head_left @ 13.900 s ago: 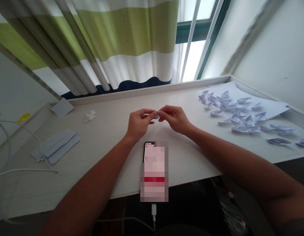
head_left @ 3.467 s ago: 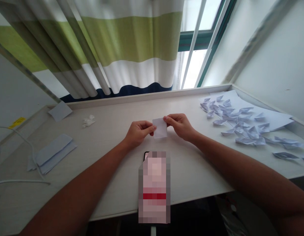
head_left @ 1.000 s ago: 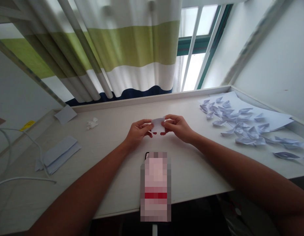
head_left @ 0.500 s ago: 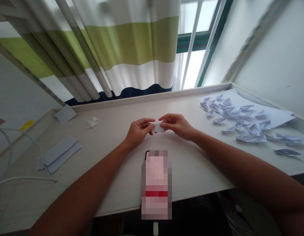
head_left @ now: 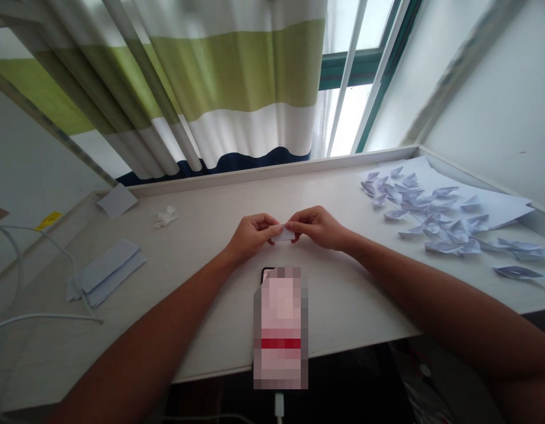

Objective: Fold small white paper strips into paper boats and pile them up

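A small folded piece of white paper (head_left: pixel 283 235) is held between both hands above the middle of the table. My left hand (head_left: pixel 255 235) pinches its left end, thumb on top and fingers behind. At the right end, my right hand (head_left: pixel 315 227) grips it the same way, and the two thumb tips almost meet along the upper edge. Several folded paper boats (head_left: pixel 431 218) lie in a cluster to the right of my right hand. Below the hands, nearer the table's front edge, rests a phone (head_left: pixel 281 324) whose screen is blurred out.
Flat white sheets (head_left: pixel 497 203) lie under and behind the boats. On the left are a stack of cut paper (head_left: pixel 109 271), a single sheet (head_left: pixel 117 201), a crumpled tissue (head_left: pixel 165 217) and a white cable (head_left: pixel 47 321). Another cable (head_left: pixel 279 405) plugs into the phone.
My thumbs have moved closer together along the paper's upper edge, covering more of it. The whole view has shifted slightly; both hands keep hold of the paper.
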Action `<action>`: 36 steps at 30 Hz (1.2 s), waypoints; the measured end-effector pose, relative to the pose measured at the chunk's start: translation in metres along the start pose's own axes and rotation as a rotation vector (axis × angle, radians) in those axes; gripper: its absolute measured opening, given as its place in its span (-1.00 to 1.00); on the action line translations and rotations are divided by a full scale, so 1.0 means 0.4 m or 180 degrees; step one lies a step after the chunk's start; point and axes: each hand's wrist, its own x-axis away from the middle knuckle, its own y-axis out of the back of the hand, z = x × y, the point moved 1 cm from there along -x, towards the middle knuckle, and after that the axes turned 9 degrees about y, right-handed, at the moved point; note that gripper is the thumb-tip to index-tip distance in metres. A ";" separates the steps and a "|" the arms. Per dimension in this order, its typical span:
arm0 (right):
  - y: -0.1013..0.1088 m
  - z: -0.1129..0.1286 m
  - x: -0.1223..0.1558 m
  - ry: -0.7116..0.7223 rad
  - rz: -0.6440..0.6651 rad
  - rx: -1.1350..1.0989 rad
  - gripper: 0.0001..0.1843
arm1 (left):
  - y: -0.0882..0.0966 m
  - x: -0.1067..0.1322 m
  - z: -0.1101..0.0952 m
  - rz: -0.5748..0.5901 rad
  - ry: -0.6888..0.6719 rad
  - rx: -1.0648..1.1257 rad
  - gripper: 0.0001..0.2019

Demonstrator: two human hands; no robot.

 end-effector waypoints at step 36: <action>-0.022 0.031 0.000 0.0535 -0.0667 -0.0747 -0.59 | -0.044 0.025 -0.018 0.0098 -0.0221 0.0592 -0.69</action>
